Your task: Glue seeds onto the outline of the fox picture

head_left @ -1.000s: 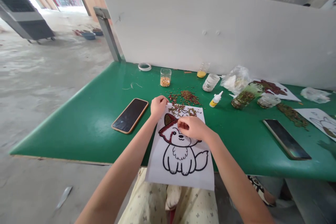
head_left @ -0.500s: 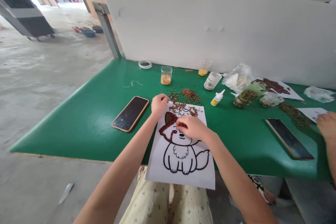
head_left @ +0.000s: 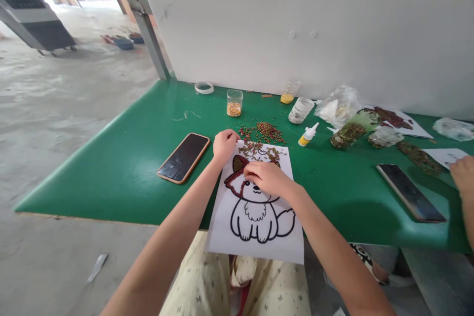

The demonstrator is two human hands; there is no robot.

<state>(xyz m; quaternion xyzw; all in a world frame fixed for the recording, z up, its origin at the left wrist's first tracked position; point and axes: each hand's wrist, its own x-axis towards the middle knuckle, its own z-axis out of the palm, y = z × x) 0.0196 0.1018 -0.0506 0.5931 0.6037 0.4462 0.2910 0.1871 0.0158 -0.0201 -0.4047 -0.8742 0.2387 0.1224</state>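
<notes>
A white sheet of paper bears a black-outlined drawing of a seated animal, and its lower end juts past the table edge. Dark red and greenish bits fill parts of the animal's ear and head. My left hand rests by the sheet's upper left corner, fingers curled together; what they hold, if anything, is hidden. Over the drawn head, my right hand has its fingers pinched, and anything between them is too small to name. Small reddish-brown and green seeds lie in a pile beyond the sheet, with more scattered across its top.
On the green table lie an orange-edged phone and a second phone. Behind stand a cup of yellow kernels, a glue bottle, a tilted jar and a plastic bag. Another person's hand is at right.
My right hand has shifted slightly left over the drawn head. My left hand stays by the sheet's corner. The other person's hand at the right edge has moved slightly.
</notes>
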